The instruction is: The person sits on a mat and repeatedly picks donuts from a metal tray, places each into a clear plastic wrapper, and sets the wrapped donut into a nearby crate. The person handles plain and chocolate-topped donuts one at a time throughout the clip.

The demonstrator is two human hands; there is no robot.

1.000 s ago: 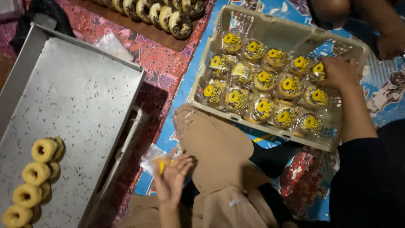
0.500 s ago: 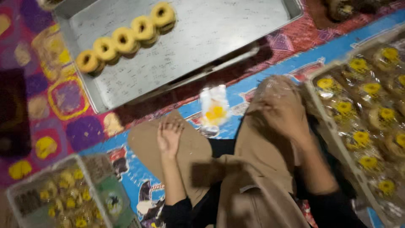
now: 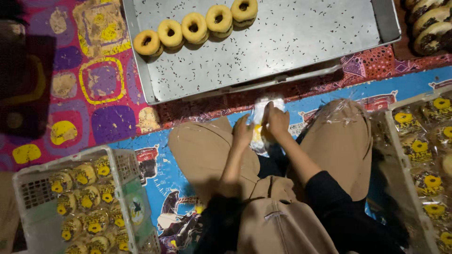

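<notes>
The person sits cross-legged on a patterned mat, both hands down between the knees at a clear plastic bag with a yellow mark. The left hand lies on the bag's left side, fingers pressed together and flat. The right hand pinches the bag's upper part, fingers curled over the plastic. The bag lies on the mat just below the near edge of a metal tray. Five plain doughnuts sit in a row at the tray's far left. A white crate of bagged doughnuts stands at the mat's near left, another crate at the right.
</notes>
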